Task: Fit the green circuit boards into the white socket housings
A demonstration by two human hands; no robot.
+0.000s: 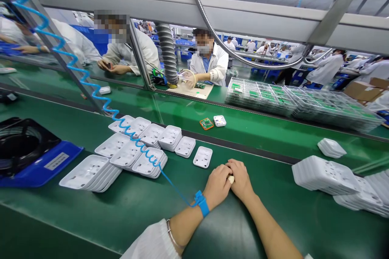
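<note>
My left hand (217,184) and my right hand (240,176) meet above the green bench (170,214), fingers curled and pressed together. Whatever lies between them is hidden, and I cannot tell if they hold anything. One fingertip wears a pale cover (231,179). Around my left wrist is a blue strap (201,203) with a coiled blue cord (88,73) running up to the left. Just beyond my hands lies a single white plastic housing (202,157). Stacks of similar white housings (88,172) stand to the left.
More white housings (325,175) are stacked at the right. On the green belt (258,133) beyond lie an orange-edged circuit board (206,123) and a small white housing (219,120). A black fan (22,145) stands left. Clear trays (261,96) and co-workers (212,62) are across the belt.
</note>
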